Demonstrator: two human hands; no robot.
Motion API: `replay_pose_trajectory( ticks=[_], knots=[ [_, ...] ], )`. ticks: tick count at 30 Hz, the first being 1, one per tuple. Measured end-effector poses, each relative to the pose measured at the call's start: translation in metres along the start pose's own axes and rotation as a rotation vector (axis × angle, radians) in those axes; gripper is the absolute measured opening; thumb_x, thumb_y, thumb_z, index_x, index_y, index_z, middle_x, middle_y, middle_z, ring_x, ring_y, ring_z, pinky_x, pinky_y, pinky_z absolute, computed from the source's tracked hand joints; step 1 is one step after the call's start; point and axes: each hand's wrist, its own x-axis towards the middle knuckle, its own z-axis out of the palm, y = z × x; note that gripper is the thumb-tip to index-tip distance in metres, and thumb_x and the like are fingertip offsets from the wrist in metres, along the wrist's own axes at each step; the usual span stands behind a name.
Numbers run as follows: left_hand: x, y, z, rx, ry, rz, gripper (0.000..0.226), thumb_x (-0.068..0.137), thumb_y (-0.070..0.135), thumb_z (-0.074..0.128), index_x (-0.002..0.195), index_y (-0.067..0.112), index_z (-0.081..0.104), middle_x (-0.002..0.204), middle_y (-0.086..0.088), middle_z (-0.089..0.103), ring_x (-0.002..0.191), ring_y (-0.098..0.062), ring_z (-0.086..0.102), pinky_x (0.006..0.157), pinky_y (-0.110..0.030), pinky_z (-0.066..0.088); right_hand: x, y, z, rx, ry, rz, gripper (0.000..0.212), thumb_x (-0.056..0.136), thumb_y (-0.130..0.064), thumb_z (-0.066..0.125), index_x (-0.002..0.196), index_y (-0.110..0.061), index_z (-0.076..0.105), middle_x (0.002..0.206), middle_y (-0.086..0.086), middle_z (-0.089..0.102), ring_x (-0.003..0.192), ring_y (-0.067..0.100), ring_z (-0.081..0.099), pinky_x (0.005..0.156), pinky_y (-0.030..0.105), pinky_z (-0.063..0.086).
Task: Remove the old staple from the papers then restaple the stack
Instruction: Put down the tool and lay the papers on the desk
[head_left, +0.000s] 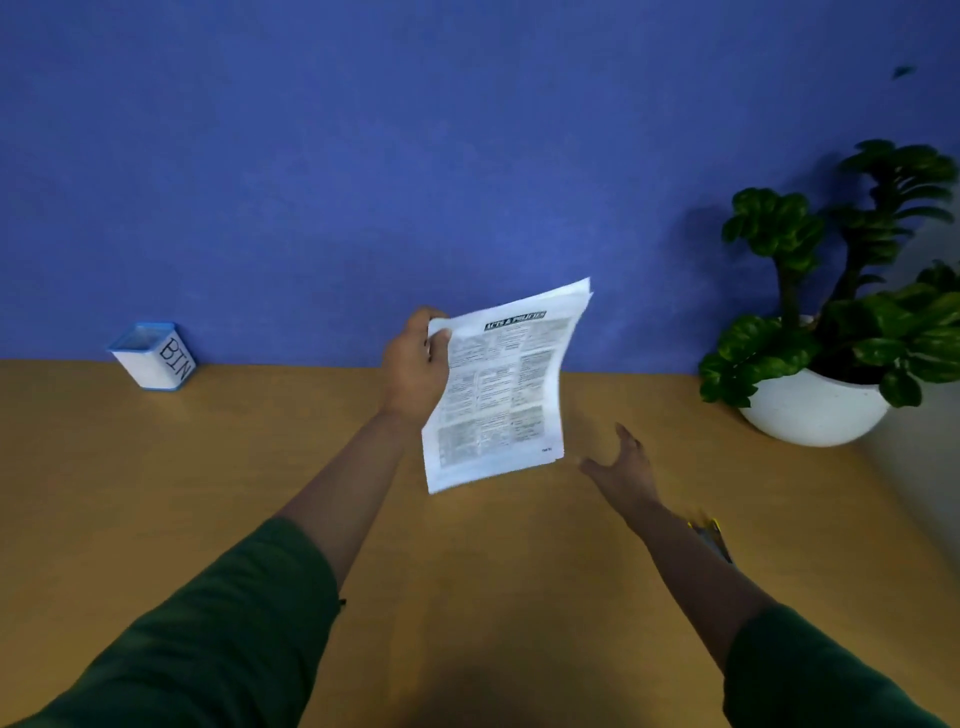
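A stack of printed papers (498, 389) hangs in the air above the middle of the wooden desk (156, 493), tilted, its printed page facing me. My left hand (415, 364) grips its top left corner. My right hand (626, 473) hovers just right of the stack's lower right corner, fingers spread, holding nothing and not touching the paper. A grey and yellow tool (710, 538), maybe the stapler or staple remover, lies on the desk mostly hidden behind my right forearm. No staple can be made out on the papers.
A small white box with a blue rim labelled BIN (153, 356) stands at the back left against the blue wall. A leafy plant in a round white pot (815, 410) sits at the back right near the desk's right edge.
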Motion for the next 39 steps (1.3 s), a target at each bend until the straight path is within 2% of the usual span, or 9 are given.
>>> replay_pose_trajectory(
  ticks=[5,10,16,19,22,25,27,31,39],
  knots=[
    [0.022,0.022,-0.011,-0.258,-0.003,-0.051,0.009,0.093,0.005,0.051,0.088,0.013,0.050,0.069,0.005,0.053,0.063,-0.008,0.050,0.055,-0.013,0.041,0.002,-0.017,0.001,0.227,-0.084,-0.051,0.101,0.070,-0.023,0.081,0.149,-0.012,0.019,0.151,0.007,0.032,0.138,0.024,0.034,0.108,0.039,0.037],
    [0.026,0.029,-0.017,-0.492,0.030,-0.164,0.030,0.091,0.000,0.052,0.074,0.025,0.051,0.077,0.003,0.058,0.075,-0.017,0.055,0.068,-0.030,0.048,-0.013,-0.016,-0.004,0.481,-0.213,-0.096,0.035,0.075,-0.009,0.076,0.107,-0.017,0.062,0.110,0.007,0.068,0.091,0.014,0.065,0.068,0.016,0.051],
    [0.028,0.024,-0.016,-0.548,0.052,-0.283,0.026,0.092,0.001,0.051,0.078,0.023,0.053,0.081,0.004,0.061,0.078,-0.015,0.058,0.072,-0.033,0.050,-0.025,0.007,-0.004,0.622,-0.304,0.010,0.016,0.081,-0.014,0.071,0.097,-0.016,0.071,0.107,0.010,0.072,0.097,0.027,0.068,0.088,0.043,0.055],
    [0.030,0.017,-0.008,-0.551,0.027,-0.343,0.015,0.092,0.000,0.051,0.090,0.014,0.056,0.085,0.001,0.062,0.085,-0.020,0.059,0.074,-0.034,0.051,-0.030,0.018,-0.003,0.652,-0.309,0.055,0.015,0.084,-0.014,0.067,0.099,-0.017,0.070,0.104,0.006,0.073,0.094,0.026,0.069,0.085,0.042,0.057],
    [0.031,0.003,0.004,-0.416,-0.013,-0.422,0.034,0.089,0.002,0.055,0.123,0.003,0.051,0.109,-0.008,0.061,0.096,-0.021,0.058,0.077,-0.027,0.049,-0.030,0.028,-0.005,0.631,-0.305,0.107,0.022,0.085,-0.015,0.067,0.106,-0.010,0.068,0.107,0.010,0.072,0.098,0.030,0.067,0.089,0.047,0.055],
    [0.024,-0.021,0.016,-0.290,-0.078,-0.563,0.068,0.087,0.008,0.061,0.146,0.010,0.026,0.141,-0.010,0.046,0.124,-0.025,0.049,0.101,-0.032,0.042,-0.026,0.042,-0.009,0.570,-0.323,0.193,0.035,0.083,-0.015,0.069,0.114,-0.001,0.064,0.109,0.015,0.070,0.101,0.034,0.065,0.090,0.048,0.054],
    [0.011,-0.038,0.021,-0.239,-0.144,-0.641,0.070,0.089,0.011,0.060,0.148,0.011,0.022,0.144,-0.009,0.043,0.128,-0.027,0.048,0.103,-0.033,0.040,-0.023,0.048,-0.012,0.525,-0.296,0.253,0.036,0.082,-0.014,0.070,0.113,0.003,0.063,0.101,0.014,0.070,0.090,0.031,0.066,0.075,0.041,0.056],
    [-0.025,-0.070,0.026,0.165,-0.323,-0.612,0.068,0.087,0.008,0.059,0.147,0.011,0.026,0.141,-0.015,0.047,0.121,-0.031,0.054,0.093,-0.033,0.046,-0.014,0.055,-0.018,0.384,-0.182,0.396,0.037,0.081,-0.013,0.072,0.111,0.004,0.058,0.082,0.010,0.058,0.066,0.019,0.051,0.052,0.027,0.038],
    [-0.093,-0.130,0.006,0.685,-0.633,-0.497,0.052,0.092,0.019,0.049,0.142,0.017,0.035,0.137,-0.006,0.049,0.125,-0.027,0.048,0.097,-0.040,0.050,0.018,0.048,-0.022,0.256,-0.138,0.541,0.050,0.079,-0.011,0.073,0.120,0.009,0.051,0.098,0.017,0.053,0.087,0.029,0.051,0.070,0.035,0.042]
  ],
)
